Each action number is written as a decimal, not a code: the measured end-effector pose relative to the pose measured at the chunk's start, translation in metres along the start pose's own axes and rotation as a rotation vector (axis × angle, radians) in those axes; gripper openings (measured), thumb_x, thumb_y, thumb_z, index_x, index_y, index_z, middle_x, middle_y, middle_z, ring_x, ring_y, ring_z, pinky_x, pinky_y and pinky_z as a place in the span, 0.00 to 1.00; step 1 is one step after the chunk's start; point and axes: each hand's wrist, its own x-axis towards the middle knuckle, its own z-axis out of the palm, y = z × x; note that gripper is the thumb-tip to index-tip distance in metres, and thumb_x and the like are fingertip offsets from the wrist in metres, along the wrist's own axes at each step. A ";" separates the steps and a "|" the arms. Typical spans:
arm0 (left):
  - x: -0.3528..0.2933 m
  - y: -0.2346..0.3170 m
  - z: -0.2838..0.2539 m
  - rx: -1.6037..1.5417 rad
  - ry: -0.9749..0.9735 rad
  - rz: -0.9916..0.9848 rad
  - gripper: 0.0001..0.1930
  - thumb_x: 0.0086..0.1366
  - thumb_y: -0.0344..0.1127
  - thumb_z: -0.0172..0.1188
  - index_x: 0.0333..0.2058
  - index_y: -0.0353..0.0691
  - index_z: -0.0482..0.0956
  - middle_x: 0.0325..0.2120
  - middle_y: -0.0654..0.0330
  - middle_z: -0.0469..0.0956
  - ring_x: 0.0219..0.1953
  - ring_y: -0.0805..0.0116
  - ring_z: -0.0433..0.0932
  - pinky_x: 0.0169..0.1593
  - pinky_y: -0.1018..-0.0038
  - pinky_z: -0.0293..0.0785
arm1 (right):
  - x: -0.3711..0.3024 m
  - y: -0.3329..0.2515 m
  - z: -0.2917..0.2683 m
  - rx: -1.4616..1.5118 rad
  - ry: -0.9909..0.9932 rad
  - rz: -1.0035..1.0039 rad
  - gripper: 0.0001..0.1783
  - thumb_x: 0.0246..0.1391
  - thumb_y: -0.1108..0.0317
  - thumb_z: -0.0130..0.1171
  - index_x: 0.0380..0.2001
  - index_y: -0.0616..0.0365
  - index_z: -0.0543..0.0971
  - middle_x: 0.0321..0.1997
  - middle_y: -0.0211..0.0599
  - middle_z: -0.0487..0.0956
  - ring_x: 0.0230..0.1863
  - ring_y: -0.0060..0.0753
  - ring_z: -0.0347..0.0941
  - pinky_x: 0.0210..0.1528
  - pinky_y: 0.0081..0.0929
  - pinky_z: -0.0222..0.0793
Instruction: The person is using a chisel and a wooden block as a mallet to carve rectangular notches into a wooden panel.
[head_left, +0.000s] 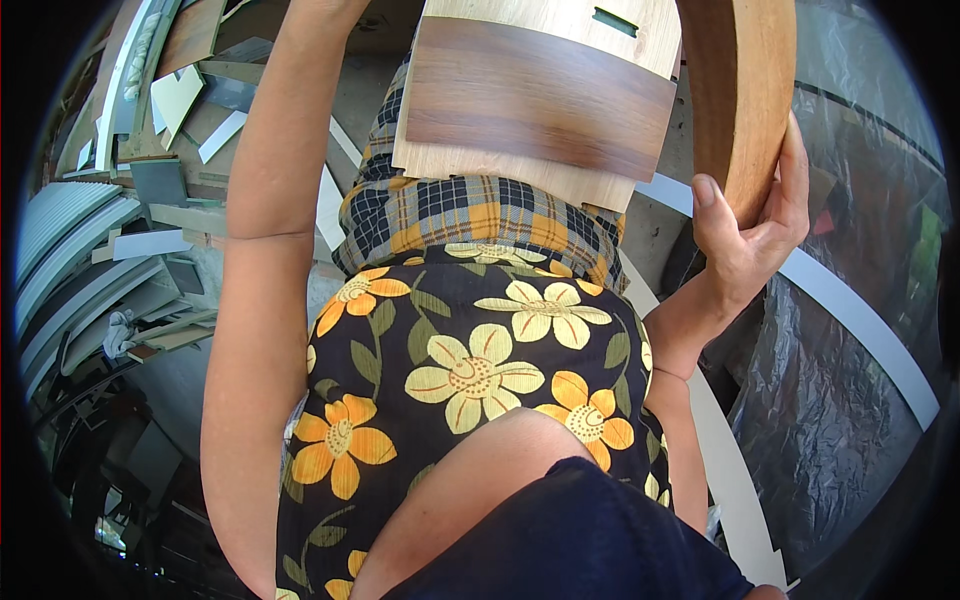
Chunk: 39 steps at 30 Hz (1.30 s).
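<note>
My right hand grips the lower end of a thick brown wooden bar, thumb on one side and fingers on the other. The bar stretches up past the top edge, so its far end is hidden. Across my lap lies a dark wood-grain panel, resting on a larger light wood-grain board. Near the top, that light board has a small dark slot. My left arm reaches forward along the left side, and the hand itself is cut off by the top edge.
Offcuts and strips of board lie scattered on the floor at left. Below them are stacked long grey-white panels. Clear plastic sheeting covers the right side, with a pale strip across it.
</note>
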 end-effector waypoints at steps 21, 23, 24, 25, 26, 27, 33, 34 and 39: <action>0.000 -0.007 -0.017 0.088 -0.083 -0.260 0.22 0.59 0.44 0.67 0.45 0.34 0.74 0.26 0.51 0.80 0.28 0.58 0.80 0.37 0.65 0.76 | 0.000 0.035 -0.005 0.088 0.022 0.102 0.40 0.34 0.70 0.68 0.57 0.66 0.70 0.50 0.42 0.77 0.50 0.33 0.73 0.56 0.29 0.65; -0.001 -0.006 -0.020 0.030 -0.067 -0.259 0.22 0.60 0.44 0.66 0.45 0.33 0.74 0.27 0.50 0.80 0.29 0.58 0.80 0.38 0.64 0.75 | 0.003 0.051 -0.009 0.035 0.094 0.220 0.38 0.37 0.70 0.67 0.57 0.66 0.70 0.49 0.42 0.77 0.49 0.32 0.73 0.55 0.29 0.66; 0.000 -0.004 -0.020 0.029 -0.094 -0.301 0.23 0.60 0.44 0.66 0.44 0.31 0.73 0.27 0.49 0.80 0.30 0.57 0.80 0.38 0.64 0.75 | 0.006 0.060 -0.011 0.039 0.107 0.197 0.38 0.37 0.70 0.67 0.57 0.66 0.70 0.49 0.42 0.77 0.49 0.32 0.73 0.55 0.29 0.66; -0.001 -0.005 -0.018 0.024 -0.080 -0.277 0.23 0.60 0.43 0.66 0.44 0.31 0.73 0.26 0.49 0.79 0.29 0.57 0.79 0.38 0.65 0.75 | 0.007 0.072 -0.013 0.040 0.153 0.233 0.37 0.39 0.70 0.67 0.57 0.66 0.71 0.49 0.41 0.77 0.49 0.32 0.73 0.54 0.29 0.67; -0.001 -0.005 -0.019 0.015 -0.066 -0.259 0.23 0.60 0.43 0.66 0.44 0.30 0.73 0.26 0.49 0.79 0.29 0.57 0.79 0.37 0.65 0.75 | 0.010 0.083 -0.013 0.040 0.195 0.273 0.36 0.40 0.70 0.67 0.56 0.67 0.71 0.49 0.41 0.77 0.49 0.31 0.73 0.54 0.28 0.67; -0.001 -0.001 -0.019 0.007 -0.081 -0.271 0.22 0.60 0.43 0.66 0.44 0.30 0.73 0.26 0.49 0.79 0.29 0.58 0.79 0.37 0.65 0.75 | 0.012 0.094 -0.013 0.028 0.236 0.273 0.35 0.41 0.69 0.67 0.56 0.65 0.71 0.47 0.41 0.78 0.46 0.30 0.74 0.52 0.29 0.68; -0.004 -0.005 -0.018 -0.109 -0.068 -0.292 0.21 0.61 0.40 0.65 0.45 0.30 0.72 0.27 0.50 0.79 0.29 0.63 0.79 0.37 0.67 0.75 | 0.022 0.155 -0.011 -0.182 0.361 0.413 0.32 0.41 0.64 0.68 0.53 0.61 0.75 0.40 0.43 0.81 0.42 0.36 0.78 0.47 0.32 0.71; -0.004 -0.006 -0.018 -0.145 -0.068 -0.306 0.21 0.61 0.40 0.65 0.45 0.30 0.72 0.27 0.50 0.79 0.30 0.64 0.79 0.37 0.68 0.75 | 0.023 0.167 -0.011 -0.187 0.371 0.412 0.32 0.41 0.64 0.68 0.53 0.61 0.75 0.40 0.43 0.81 0.42 0.36 0.78 0.47 0.32 0.71; -0.006 -0.010 -0.019 -0.137 -0.041 -0.292 0.19 0.60 0.39 0.66 0.43 0.29 0.72 0.26 0.51 0.79 0.28 0.65 0.79 0.36 0.68 0.75 | 0.036 0.188 -0.008 -0.321 0.332 0.501 0.34 0.39 0.55 0.68 0.52 0.57 0.77 0.43 0.48 0.81 0.44 0.44 0.79 0.47 0.35 0.71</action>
